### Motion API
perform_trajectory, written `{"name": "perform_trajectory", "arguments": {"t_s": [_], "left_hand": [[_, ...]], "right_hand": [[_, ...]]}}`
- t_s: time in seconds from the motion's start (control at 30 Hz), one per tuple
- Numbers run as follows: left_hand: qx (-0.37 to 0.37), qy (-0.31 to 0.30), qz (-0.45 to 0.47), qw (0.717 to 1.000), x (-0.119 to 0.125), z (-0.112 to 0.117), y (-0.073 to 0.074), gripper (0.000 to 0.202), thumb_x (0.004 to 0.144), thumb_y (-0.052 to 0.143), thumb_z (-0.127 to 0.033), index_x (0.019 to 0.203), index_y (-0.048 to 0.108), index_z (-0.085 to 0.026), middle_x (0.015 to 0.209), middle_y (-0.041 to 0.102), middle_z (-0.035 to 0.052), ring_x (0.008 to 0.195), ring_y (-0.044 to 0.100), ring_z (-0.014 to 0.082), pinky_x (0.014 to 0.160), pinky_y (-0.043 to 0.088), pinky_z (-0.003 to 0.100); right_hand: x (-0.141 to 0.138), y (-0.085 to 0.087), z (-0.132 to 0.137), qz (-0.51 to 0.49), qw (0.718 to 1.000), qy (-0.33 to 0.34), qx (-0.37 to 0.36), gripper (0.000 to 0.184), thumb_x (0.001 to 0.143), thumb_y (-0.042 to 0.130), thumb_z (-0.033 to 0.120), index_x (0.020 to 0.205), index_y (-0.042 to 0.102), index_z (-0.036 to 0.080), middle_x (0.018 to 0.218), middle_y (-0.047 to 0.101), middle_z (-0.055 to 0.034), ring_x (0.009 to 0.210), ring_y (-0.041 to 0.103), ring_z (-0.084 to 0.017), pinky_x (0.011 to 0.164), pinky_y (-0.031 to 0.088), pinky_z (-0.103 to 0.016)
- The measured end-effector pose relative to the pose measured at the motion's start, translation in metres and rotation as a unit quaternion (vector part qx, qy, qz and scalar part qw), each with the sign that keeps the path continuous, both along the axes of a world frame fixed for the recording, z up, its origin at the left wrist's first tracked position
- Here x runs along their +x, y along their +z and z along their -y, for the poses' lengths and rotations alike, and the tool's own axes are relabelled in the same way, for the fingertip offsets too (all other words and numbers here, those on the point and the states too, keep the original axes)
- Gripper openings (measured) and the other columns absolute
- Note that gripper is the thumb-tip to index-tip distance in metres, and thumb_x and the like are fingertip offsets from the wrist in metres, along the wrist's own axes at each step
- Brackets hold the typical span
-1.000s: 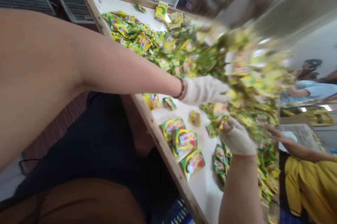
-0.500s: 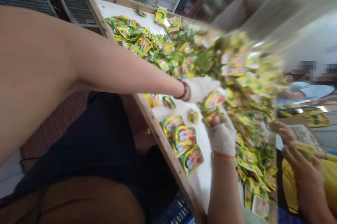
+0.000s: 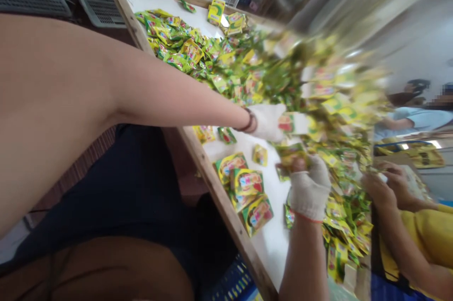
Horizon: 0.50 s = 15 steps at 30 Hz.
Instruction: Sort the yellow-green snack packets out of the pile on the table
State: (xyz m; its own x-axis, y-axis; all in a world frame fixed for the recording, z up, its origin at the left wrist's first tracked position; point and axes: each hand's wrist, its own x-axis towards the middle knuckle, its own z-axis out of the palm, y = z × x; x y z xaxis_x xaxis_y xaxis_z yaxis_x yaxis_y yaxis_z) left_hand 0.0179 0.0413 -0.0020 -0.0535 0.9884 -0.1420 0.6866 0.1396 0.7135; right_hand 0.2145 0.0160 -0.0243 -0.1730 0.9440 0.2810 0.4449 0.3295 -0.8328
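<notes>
while the left hand (image 3: 267, 121), in the head view, has its gloved fingers narrowed on a small box (image 3: 286, 122) with a white flap, the right hand (image 3: 311, 190) just beside it pinches a packet (image 3: 290, 154) with its thumb, both over the white desk (image 3: 271, 244). three cartons (image 3: 248, 182) overlap near the desk's wooden edge, a heap (image 3: 219, 62) of green and yellow packs spreads beyond the hands, and a co-worker (image 3: 421, 230) in yellow sits at the right.

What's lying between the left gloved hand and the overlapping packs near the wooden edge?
In the head view, a small yellow packet lies on the white tabletop between the left hand and the overlapping packs.
</notes>
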Motion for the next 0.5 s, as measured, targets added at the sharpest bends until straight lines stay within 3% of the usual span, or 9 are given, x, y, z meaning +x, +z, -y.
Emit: {"name": "perform_trajectory", "arguments": {"t_s": [0.1, 0.17, 0.37, 0.5], "left_hand": [[0.119, -0.152, -0.066, 0.979, -0.013, 0.004, -0.011, 0.075, 0.063, 0.065, -0.039, 0.134, 0.043, -0.03, 0.123, 0.056, -0.0046, 0.116, 0.048, 0.0193, 0.092, 0.03, 0.023], [0.145, -0.204, -0.079, 0.965, -0.016, 0.008, -0.016, 0.075, 0.061, 0.068, -0.035, 0.133, 0.046, -0.03, 0.125, 0.055, -0.0037, 0.117, 0.046, 0.0207, 0.094, 0.03, 0.025], [0.144, -0.208, -0.03, 0.967, -0.01, 0.015, -0.015, 0.067, 0.05, 0.078, -0.018, 0.114, 0.062, -0.026, 0.116, 0.06, 0.0015, 0.111, 0.053, 0.025, 0.092, 0.037, 0.027], [0.137, -0.184, 0.012, 0.973, -0.01, 0.015, -0.011, 0.059, 0.043, 0.078, -0.011, 0.1, 0.067, -0.024, 0.106, 0.064, -0.0014, 0.11, 0.054, 0.0254, 0.094, 0.037, 0.028]], "right_hand": [[0.009, 0.005, -0.003, -0.122, 0.991, -0.047, -0.026, 0.032, 0.071, 0.07, 0.047, 0.081, 0.053, 0.021, 0.072, 0.056, 0.0041, 0.054, 0.053, -0.009, 0.043, 0.044, -0.02], [0.012, 0.005, -0.005, -0.126, 0.99, -0.051, -0.037, 0.036, 0.067, 0.074, 0.047, 0.081, 0.054, 0.021, 0.07, 0.055, 0.0048, 0.053, 0.051, -0.008, 0.041, 0.042, -0.018], [0.014, 0.005, -0.006, -0.011, 0.997, -0.031, -0.067, 0.033, 0.07, 0.071, 0.046, 0.083, 0.062, 0.018, 0.06, 0.052, 0.0052, 0.045, 0.047, -0.007, 0.039, 0.04, -0.018], [0.012, 0.007, -0.002, -0.045, 0.996, -0.041, -0.064, 0.035, 0.068, 0.072, 0.048, 0.082, 0.06, 0.018, 0.061, 0.053, 0.0052, 0.045, 0.047, -0.007, 0.038, 0.04, -0.018]]}}
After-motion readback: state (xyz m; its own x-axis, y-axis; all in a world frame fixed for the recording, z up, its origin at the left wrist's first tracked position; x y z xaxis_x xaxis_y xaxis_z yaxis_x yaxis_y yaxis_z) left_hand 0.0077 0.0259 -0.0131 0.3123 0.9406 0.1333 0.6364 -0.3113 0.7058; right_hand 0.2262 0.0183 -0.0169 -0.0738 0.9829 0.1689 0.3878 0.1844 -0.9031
